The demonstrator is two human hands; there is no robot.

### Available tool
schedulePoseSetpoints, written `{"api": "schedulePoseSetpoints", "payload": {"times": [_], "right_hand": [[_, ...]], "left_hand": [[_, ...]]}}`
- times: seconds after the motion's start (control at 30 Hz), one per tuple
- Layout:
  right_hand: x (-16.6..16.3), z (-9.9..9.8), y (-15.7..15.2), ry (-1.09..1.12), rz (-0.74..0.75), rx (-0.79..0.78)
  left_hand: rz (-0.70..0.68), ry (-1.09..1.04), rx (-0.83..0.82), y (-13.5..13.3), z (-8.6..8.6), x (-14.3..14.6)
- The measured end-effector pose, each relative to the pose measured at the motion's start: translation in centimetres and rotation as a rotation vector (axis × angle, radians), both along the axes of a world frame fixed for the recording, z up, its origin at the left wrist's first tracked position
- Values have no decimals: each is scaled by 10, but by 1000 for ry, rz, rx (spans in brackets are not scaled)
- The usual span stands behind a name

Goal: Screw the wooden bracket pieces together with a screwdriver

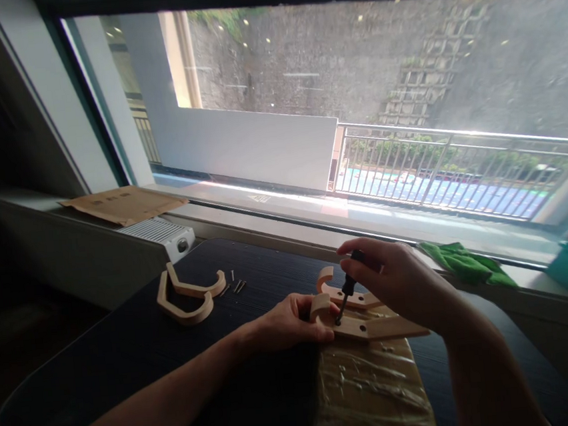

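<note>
My right hand (395,279) is closed round a black-handled screwdriver (347,288), whose tip points down into a flat wooden bar (375,327). Curved wooden hook pieces (339,295) sit on that bar. My left hand (289,323) is closed on the left end of the wooden assembly and presses it down. The assembly rests on a plastic-wrapped package (371,392) lying on the dark table (127,362).
Two more curved wooden hooks (186,296) lie at the table's back left, with a few loose screws (235,286) beside them. A cardboard sheet (122,205) and a white device (166,236) sit on the sill; a green cloth (464,264) lies at the right.
</note>
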State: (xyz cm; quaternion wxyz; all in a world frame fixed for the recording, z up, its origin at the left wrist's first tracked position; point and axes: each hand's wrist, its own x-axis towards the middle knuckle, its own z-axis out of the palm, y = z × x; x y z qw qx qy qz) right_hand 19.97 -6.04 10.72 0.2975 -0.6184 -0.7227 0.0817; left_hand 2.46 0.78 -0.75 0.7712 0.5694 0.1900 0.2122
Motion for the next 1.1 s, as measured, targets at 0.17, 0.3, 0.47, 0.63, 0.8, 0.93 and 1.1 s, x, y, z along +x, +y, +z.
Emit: {"api": "schedulePoseSetpoints", "payload": {"times": [0.17, 0.3, 0.47, 0.63, 0.8, 0.93, 1.1], "right_hand": [[-2, 0, 2, -16, 54, -29], [2, -5, 7, -43, -58, 11], [3, -3, 4, -20, -14, 2], [-1, 0, -1, 48, 93, -49], [4, -6, 7, 55, 50, -2], [9, -9, 12, 11, -48, 23], [2, 0, 2, -6, 20, -5]], "left_hand": [[1, 1, 13, 1, -2, 0], [11, 15, 10, 0, -1, 1], [14, 7, 15, 0, 0, 1], [10, 3, -4, 0, 1, 1], [12, 15, -2, -1, 2, 1], [27, 19, 6, -1, 2, 1], [17, 15, 9, -1, 3, 1]]}}
